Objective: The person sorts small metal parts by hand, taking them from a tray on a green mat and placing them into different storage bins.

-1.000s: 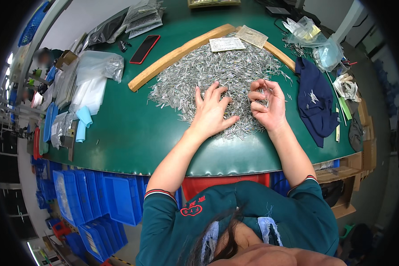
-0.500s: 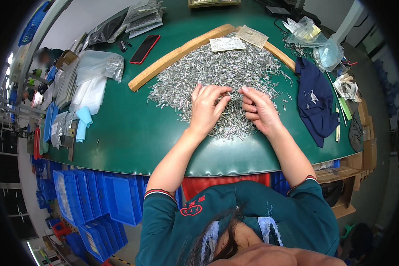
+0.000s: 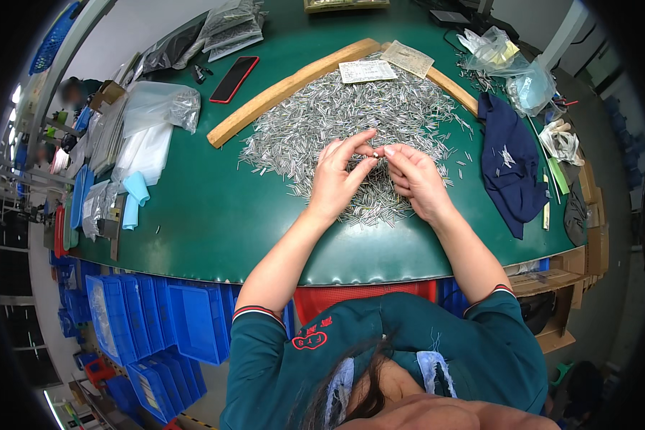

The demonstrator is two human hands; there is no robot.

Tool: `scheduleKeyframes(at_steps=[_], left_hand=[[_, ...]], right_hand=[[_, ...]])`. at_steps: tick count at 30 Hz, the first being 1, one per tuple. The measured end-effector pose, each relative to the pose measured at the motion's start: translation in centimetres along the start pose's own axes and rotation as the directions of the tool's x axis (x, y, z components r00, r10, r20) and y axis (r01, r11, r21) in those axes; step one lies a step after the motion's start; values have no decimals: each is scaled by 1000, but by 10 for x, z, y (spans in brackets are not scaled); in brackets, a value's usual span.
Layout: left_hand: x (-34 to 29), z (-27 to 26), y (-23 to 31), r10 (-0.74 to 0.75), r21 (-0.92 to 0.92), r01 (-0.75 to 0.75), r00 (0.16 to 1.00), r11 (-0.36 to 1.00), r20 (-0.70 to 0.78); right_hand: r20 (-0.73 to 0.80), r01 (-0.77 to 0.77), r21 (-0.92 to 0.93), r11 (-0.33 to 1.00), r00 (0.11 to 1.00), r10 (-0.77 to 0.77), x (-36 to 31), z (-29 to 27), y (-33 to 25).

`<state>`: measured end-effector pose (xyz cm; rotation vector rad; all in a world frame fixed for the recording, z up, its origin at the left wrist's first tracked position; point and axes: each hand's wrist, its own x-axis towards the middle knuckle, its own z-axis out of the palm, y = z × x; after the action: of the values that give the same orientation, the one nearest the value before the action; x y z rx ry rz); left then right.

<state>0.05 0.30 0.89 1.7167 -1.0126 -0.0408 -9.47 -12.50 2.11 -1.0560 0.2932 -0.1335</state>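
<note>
Over a broad heap of short silvery metal pins (image 3: 301, 118), my two hands meet fingertip to fingertip. A tiny shiny metal pin (image 3: 375, 155) shows between them. My left hand (image 3: 335, 175) has its index finger raised, while the thumb and another finger close on the pin from the left. From the other side my right hand (image 3: 417, 179) pinches at the same spot, thumb against index finger, with its other fingers curled. The fingertips hide most of what they hold.
Two wooden bars (image 3: 287, 89) (image 3: 453, 92) edge the heap, with paper slips (image 3: 367, 71) lying on top. A phone (image 3: 234, 79) and plastic bags (image 3: 161, 107) lie leftward on the green table (image 3: 215, 208). Dark blue cloth (image 3: 509, 165) holds several pins at right. Blue bins (image 3: 201, 322) stand below.
My fingertips have come together around the small pin. My left index finger has lifted away from its thumb, and my right fingertips have moved slightly left and down.
</note>
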Motion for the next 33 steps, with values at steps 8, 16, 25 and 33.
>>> scheduleKeyframes(at_steps=[8, 16, 25, 33], left_hand=[[-1, -2, 4, 138, 172, -133, 990, 976, -19], [0, -1, 3, 198, 238, -186, 980, 953, -27], [-2, -4, 5, 207, 269, -205, 978, 941, 24], [-4, -11, -2, 20, 586, -190, 959, 788, 283]], right_hand=[[5, 7, -12, 1000, 1000, -7, 0, -1, 1], [-23, 87, -141, 986, 996, -91, 5, -5, 12], [28, -117, 107, 987, 993, 115, 10, -22, -1], [233, -269, 793, 546, 963, 136, 12, -30, -10]])
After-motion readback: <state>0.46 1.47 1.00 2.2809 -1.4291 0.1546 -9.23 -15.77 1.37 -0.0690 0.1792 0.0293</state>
